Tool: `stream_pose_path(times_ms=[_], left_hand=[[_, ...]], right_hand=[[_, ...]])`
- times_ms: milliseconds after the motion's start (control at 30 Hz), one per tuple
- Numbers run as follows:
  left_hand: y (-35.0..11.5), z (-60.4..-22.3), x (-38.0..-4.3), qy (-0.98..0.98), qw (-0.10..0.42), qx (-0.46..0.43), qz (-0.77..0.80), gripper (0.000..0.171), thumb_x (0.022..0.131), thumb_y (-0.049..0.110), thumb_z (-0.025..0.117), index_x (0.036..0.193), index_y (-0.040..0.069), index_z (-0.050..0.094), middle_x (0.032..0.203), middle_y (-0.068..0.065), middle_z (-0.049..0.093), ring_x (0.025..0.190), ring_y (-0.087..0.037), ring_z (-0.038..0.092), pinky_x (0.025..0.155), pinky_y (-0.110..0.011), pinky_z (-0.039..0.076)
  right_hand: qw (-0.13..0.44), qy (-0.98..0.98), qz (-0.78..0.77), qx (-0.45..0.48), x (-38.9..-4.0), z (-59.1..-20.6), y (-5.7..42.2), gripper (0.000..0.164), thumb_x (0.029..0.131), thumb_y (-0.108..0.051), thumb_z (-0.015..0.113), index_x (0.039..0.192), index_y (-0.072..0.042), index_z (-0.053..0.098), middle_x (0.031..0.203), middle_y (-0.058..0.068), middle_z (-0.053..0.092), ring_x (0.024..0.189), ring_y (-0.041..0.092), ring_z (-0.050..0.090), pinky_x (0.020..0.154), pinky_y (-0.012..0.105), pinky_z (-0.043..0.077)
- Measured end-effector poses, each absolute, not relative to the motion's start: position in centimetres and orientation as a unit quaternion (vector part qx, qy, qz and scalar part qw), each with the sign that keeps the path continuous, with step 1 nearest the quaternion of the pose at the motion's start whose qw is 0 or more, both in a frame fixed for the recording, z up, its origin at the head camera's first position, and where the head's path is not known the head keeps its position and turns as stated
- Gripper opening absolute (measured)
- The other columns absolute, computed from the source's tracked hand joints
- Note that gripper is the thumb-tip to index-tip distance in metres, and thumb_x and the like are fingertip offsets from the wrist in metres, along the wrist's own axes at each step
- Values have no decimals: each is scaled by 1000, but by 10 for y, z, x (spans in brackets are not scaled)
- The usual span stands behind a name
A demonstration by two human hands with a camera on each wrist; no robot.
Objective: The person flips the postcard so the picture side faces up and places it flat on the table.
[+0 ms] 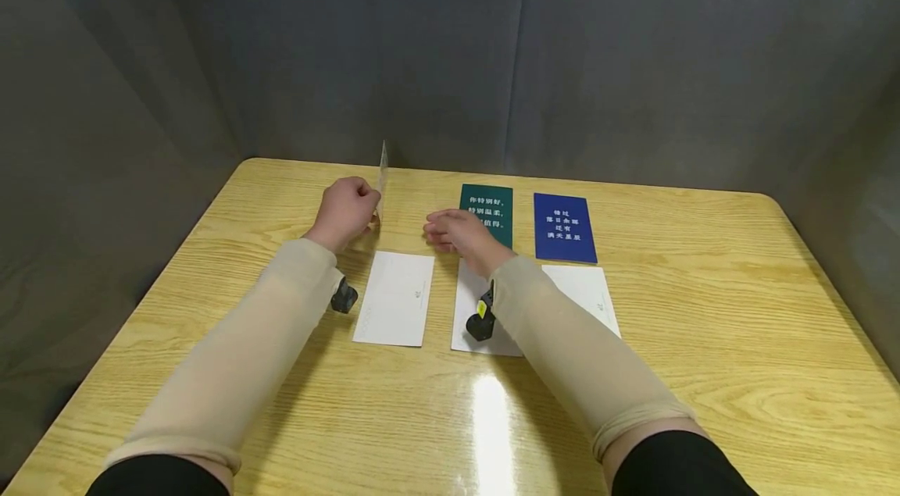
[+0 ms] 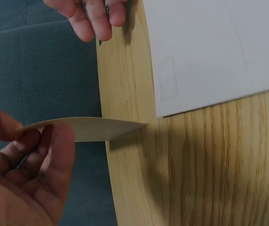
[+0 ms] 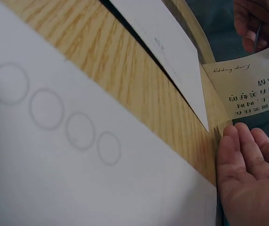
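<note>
A cream card (image 3: pixel 249 101), lettered "Keep happy" with Chinese lines including "心情", stands upright near the far edge of the desk (image 1: pixel 703 301), left of that edge's middle. The left hand (image 1: pixel 343 211) pinches it between thumb and fingers. The right hand (image 1: pixel 460 236) is empty, fingers extended close together, partly covering a green card (image 1: pixel 487 190) headed "你特别好"; right of that lies a blue card (image 1: pixel 565 224) headed "错过".

We see a cream card (image 3: pixel 254 77) with black writing, a green card (image 1: pixel 492 205) and a blue card (image 1: pixel 566 228) with white words, a white card (image 3: pixel 57 155) with grey rings, a yellow table (image 1: pixel 710 285) with wavy brown lines, and dark grey cloth (image 1: pixel 351 51).
</note>
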State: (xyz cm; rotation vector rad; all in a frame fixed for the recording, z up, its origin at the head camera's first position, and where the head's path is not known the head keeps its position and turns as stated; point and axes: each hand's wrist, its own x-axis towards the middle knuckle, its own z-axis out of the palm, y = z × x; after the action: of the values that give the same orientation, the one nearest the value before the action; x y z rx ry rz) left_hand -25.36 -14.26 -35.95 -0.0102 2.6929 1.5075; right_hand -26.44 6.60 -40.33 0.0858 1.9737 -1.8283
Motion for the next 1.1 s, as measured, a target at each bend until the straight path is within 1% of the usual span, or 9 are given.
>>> stream_pose_path(times_ms=[100,233,333,433,533,633,800,967,1100], left_hand=[[-145,-357,-253,886,14,-13,463,27,107,13,39,84,5,50,87,-19,63,82,-34,66,69,-41,57],[-148,-356,-252,895,-3,-38,445,27,106,12,38,83,4,52,82,-15,64,67,-23,62,56,-29,50],[-150,-360,-252,892,-3,-52,449,26,105,11,38,84,3,51,82,-15,63,63,-19,59,52,-26,45],[-152,-363,-253,880,14,-57,471,23,106,9,38,87,2,50,90,-19,62,69,-22,60,58,-30,50],[-153,-365,-253,869,37,-57,490,22,107,10,39,90,2,51,98,-20,60,79,-24,62,72,-39,57],[-154,-365,-252,861,64,-55,501,23,108,11,38,91,1,51,100,-18,59,81,-22,62,80,-44,56],[-155,-365,-251,847,105,-53,519,23,109,9,38,93,0,52,98,-16,57,78,-19,61,79,-40,52],[-156,-368,-251,847,130,-43,513,22,106,7,40,91,-2,52,97,-18,59,78,-21,61,77,-38,53],[-155,-371,-251,862,149,-35,484,22,104,7,43,92,-4,58,94,-16,63,77,-21,62,74,-37,52]], right_hand=[[225,713,-664,31,-264,-402,64,33,110,-15,49,137,3,57,129,15,64,116,26,62,104,36,50],[231,700,-676,26,-264,-401,59,34,110,-12,50,138,7,54,131,20,63,117,28,63,103,36,51],[238,692,-681,31,-264,-401,58,36,110,-12,49,139,9,52,132,22,61,118,29,62,102,36,51],[237,690,-683,41,-264,-402,58,37,110,-12,50,140,10,51,130,22,62,116,28,63,101,35,52],[226,687,-689,52,-264,-402,58,35,109,-10,50,139,9,52,123,20,63,110,27,64,100,35,53],[211,680,-700,59,-264,-402,59,32,109,-7,51,136,9,55,114,18,65,102,24,64,97,35,54],[174,684,-704,77,-264,-403,58,29,108,-7,54,133,5,59,107,13,65,93,19,64,89,31,57],[141,689,-704,100,-265,-404,59,29,106,-8,59,132,3,60,110,15,66,92,18,64,86,29,58],[127,720,-674,107,-266,-406,60,31,102,-10,66,131,1,61,115,16,66,95,21,66,88,32,57]])
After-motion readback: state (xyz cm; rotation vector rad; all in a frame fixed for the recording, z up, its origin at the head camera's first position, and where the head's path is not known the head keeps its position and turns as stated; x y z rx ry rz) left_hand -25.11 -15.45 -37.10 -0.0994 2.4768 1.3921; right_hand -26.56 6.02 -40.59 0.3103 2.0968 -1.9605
